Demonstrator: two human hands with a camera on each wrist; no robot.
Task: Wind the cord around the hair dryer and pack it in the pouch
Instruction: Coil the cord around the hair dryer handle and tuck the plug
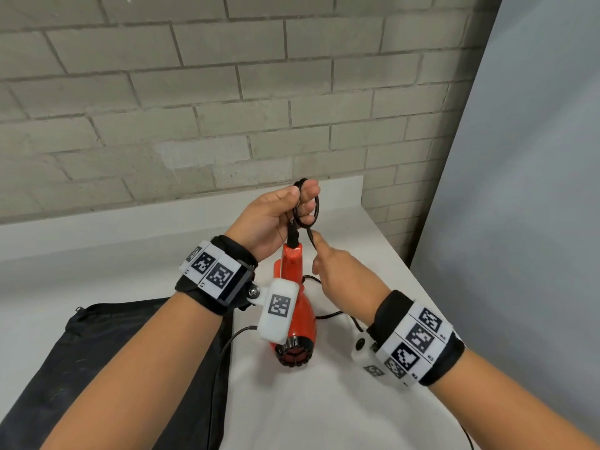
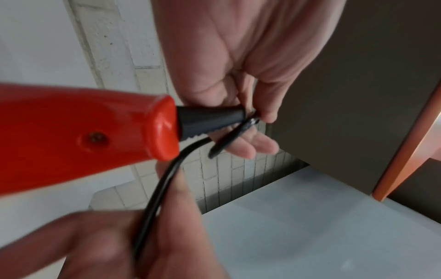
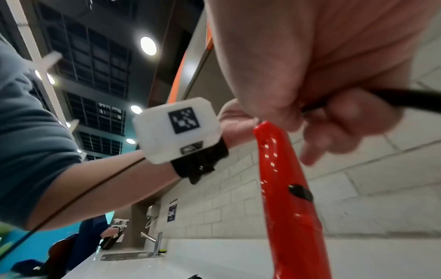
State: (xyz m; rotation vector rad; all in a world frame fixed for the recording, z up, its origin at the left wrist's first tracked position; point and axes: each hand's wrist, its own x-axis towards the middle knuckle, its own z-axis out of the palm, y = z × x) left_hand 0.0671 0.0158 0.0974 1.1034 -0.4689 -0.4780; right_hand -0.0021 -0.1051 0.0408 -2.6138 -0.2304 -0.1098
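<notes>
The red hair dryer stands on the white counter with its round grille toward me and its handle pointing up and away. My left hand is above the handle's end and holds loops of the black cord at the black strain relief. My right hand sits just right of the handle and pinches the cord between thumb and fingers. The cord's loose part trails behind the dryer and off to the front right. The black pouch lies flat at the front left.
A grey brick wall stands behind the counter. A pale panel closes off the right side beyond the counter's right edge. In the right wrist view a sink with a tap sits farther along the counter.
</notes>
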